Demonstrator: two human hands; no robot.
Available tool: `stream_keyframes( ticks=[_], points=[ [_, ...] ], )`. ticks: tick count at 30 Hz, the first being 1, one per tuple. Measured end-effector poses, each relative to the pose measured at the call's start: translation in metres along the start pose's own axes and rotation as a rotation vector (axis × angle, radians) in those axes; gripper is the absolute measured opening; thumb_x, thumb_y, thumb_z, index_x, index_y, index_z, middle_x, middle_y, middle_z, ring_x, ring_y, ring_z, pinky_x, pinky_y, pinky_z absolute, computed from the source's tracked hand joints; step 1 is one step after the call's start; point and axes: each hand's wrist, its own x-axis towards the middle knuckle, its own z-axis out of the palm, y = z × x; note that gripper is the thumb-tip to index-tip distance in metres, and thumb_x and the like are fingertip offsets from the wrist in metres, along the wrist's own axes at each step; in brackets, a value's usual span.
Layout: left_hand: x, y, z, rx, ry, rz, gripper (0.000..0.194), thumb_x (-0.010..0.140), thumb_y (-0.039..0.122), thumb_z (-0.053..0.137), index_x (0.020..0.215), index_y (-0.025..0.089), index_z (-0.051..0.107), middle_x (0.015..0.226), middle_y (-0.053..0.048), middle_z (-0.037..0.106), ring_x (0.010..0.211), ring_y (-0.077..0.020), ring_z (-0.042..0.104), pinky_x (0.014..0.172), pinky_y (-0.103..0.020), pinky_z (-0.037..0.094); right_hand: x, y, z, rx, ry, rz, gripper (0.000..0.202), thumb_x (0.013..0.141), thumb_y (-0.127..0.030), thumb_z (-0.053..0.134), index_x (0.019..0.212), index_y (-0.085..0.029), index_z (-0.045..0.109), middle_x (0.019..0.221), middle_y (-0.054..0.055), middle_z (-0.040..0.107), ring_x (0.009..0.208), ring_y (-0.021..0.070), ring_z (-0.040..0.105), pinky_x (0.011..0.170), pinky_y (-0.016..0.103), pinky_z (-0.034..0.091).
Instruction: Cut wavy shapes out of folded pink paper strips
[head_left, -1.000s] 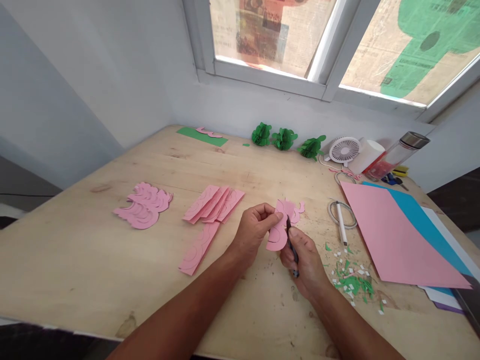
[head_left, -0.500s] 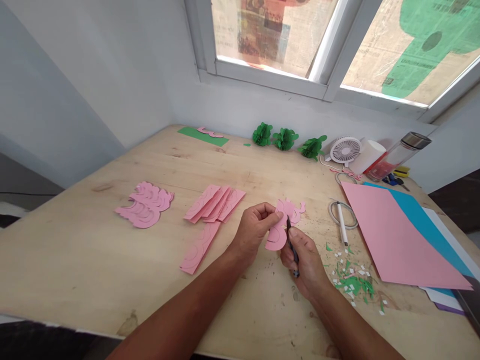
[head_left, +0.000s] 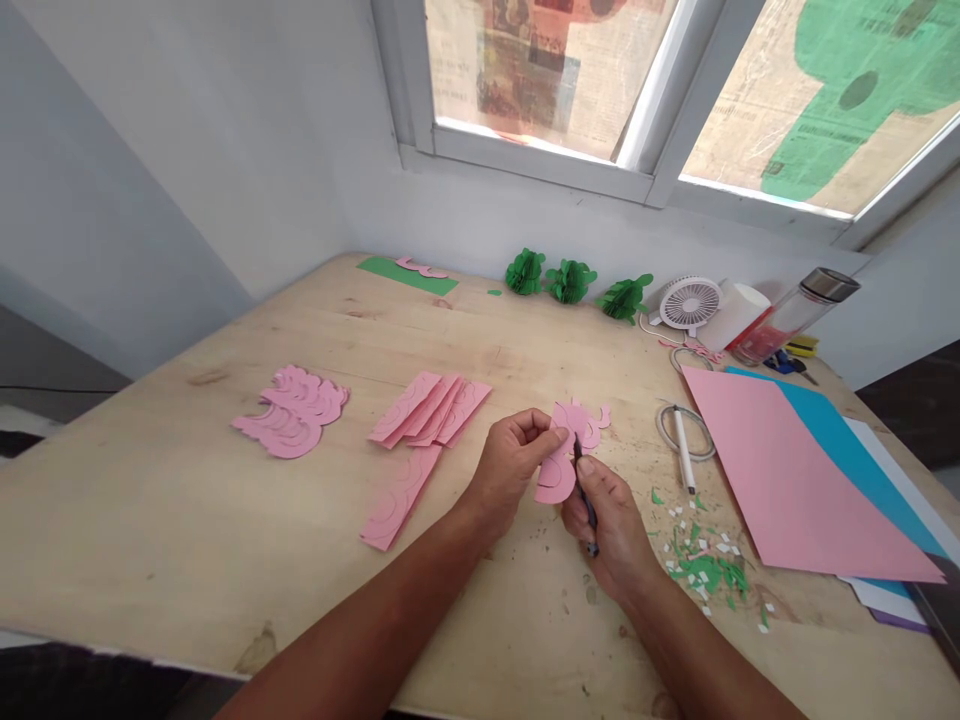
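Observation:
Between thumb and fingers, my left hand pinches a pink paper piece with a rounded, partly cut outline. My right hand grips a slim dark craft tool, its tip at the right edge of that paper. Pink scraps lie just beyond the hands. Left of my left hand are folded pink strips with drawn curves, and one more strip lies nearer me. Farther left sits a pile of scalloped pink cutouts.
Three green paper shapes, a small fan and a bottle stand at the back. To the right are a white pen, green and white scraps and large coloured sheets. A green sheet lies back left.
The pink piece in my left hand has turned very slightly, its lower end shifting right. Both hands keep their holds, and the view has tilted a little.

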Motion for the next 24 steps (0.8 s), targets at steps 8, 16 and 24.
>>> stream_keyframes(
  ticks=[8,16,24],
  points=[
    [0.0001,0.0017,-0.0002,0.020,0.009,0.021,0.028,0.064,0.036,0.076,0.063,0.017,0.056,0.062,0.003,0.054,0.057,-0.0085,0.045,0.056,-0.021,0.036,-0.0004,-0.0008,-0.0002,-0.015,-0.013,-0.006,0.046,0.081,-0.055,0.065,0.062,-0.019,0.044,0.046,-0.009,0.038,0.040,0.0038,0.023,0.040,0.021,0.014],
    [0.0010,0.0037,-0.0017,0.046,0.004,0.042,0.027,0.066,0.036,0.073,0.063,0.017,0.055,0.061,0.004,0.051,0.056,-0.0077,0.042,0.055,-0.020,0.034,-0.0021,-0.0037,0.0002,-0.043,-0.053,-0.025,0.047,0.082,-0.055,0.063,0.059,-0.019,0.044,0.046,-0.009,0.038,0.039,0.0041,0.024,0.040,0.021,0.015],
    [0.0005,0.0063,-0.0032,0.117,-0.028,0.037,0.029,0.066,0.037,0.074,0.061,0.016,0.054,0.059,0.003,0.052,0.055,-0.0087,0.044,0.053,-0.021,0.033,-0.0014,-0.0046,-0.0020,-0.008,-0.067,-0.009,0.043,0.084,-0.052,0.064,0.063,-0.019,0.046,0.049,-0.008,0.041,0.039,0.0037,0.024,0.041,0.021,0.014]
  ],
)
